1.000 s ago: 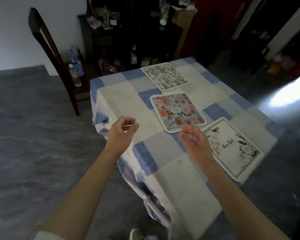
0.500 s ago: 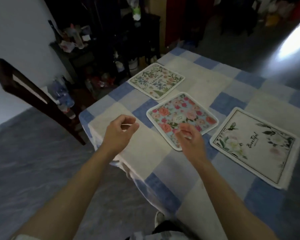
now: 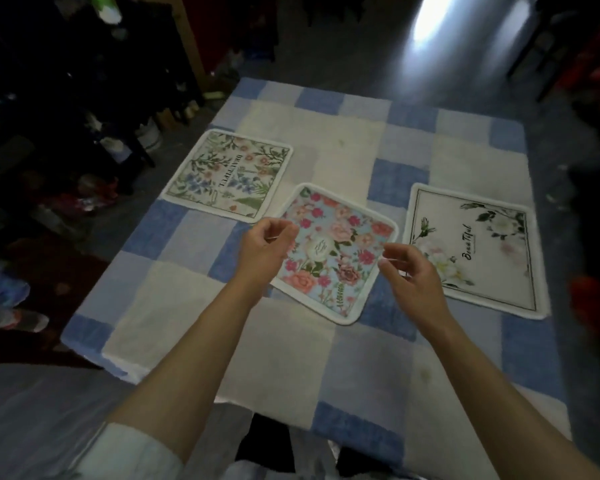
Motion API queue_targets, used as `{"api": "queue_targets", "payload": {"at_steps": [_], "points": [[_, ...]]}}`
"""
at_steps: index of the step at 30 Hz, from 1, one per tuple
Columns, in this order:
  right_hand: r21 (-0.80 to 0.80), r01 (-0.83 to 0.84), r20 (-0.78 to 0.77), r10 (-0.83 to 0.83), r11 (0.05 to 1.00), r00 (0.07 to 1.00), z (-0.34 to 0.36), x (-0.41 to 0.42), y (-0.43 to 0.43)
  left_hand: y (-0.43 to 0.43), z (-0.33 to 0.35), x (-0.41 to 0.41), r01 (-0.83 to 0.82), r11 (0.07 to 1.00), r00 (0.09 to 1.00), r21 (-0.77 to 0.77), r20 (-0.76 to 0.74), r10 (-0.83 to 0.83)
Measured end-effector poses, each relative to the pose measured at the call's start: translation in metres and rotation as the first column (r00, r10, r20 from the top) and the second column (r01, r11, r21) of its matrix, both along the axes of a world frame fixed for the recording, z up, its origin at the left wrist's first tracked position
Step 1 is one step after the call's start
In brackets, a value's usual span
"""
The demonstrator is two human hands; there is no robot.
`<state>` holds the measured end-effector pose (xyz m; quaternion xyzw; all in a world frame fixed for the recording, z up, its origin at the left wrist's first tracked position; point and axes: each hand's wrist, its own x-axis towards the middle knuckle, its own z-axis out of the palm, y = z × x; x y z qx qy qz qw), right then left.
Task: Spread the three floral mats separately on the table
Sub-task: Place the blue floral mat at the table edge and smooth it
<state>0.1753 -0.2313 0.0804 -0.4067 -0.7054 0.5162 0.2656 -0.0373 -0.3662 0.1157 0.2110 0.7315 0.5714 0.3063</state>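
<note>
Three floral mats lie flat and apart on the blue-and-white checked tablecloth (image 3: 326, 358). The cream mat with green and blue sprigs (image 3: 228, 174) is at the left. The light-blue mat with pink roses (image 3: 340, 251) lies in the middle, turned diamond-wise. The white mat with black border and script (image 3: 475, 251) is at the right. My left hand (image 3: 265, 247) hovers over the rose mat's left corner, fingers loosely curled, holding nothing. My right hand (image 3: 409, 271) hovers over its right corner, fingers curled and apart, empty.
Dark cluttered shelves and bottles (image 3: 94, 98) stand to the left of the table. The floor (image 3: 378, 46) beyond shows a bright patch of light. Red things (image 3: 589, 299) sit at the right edge. The table's near edge is just in front of my body.
The view has swung round to face the table squarely, and the chair is out of sight. Both hands have moved over the rose mat, still empty. The mats lie as before.
</note>
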Motion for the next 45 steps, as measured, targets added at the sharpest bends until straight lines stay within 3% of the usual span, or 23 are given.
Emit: {"api": "queue_targets", "payload": {"at_steps": [4,9,18,38,41,45], "points": [[0.027,0.143,0.014,-0.144,0.989,0.990,0.005,-0.027,-0.016,0.013,-0.002,-0.046,0.119,0.992,0.992,0.043,0.026,-0.121],[0.064,0.209,0.031,-0.211,0.976,0.977,0.022,-0.062,-0.036,0.029,0.000,-0.097,0.189,0.979,0.982,0.081,-0.012,-0.188],[0.098,0.372,0.031,-0.376,0.923,0.926,0.031,-0.064,-0.018,0.078,-0.012,-0.104,0.371,0.923,0.928,0.103,-0.015,-0.371],[-0.014,0.372,0.183,-0.363,0.928,0.914,-0.051,-0.119,0.095,0.200,-0.077,-0.143,0.458,0.878,0.876,-0.141,-0.099,-0.473],[0.013,0.336,0.231,-0.330,0.942,0.915,-0.067,-0.125,0.111,0.214,-0.095,-0.148,0.513,0.828,0.814,-0.225,-0.177,-0.553],[0.081,0.289,0.316,-0.299,0.954,0.900,-0.081,-0.133,0.130,0.233,-0.117,-0.151,0.578,0.729,0.655,-0.365,-0.326,-0.682]]}}
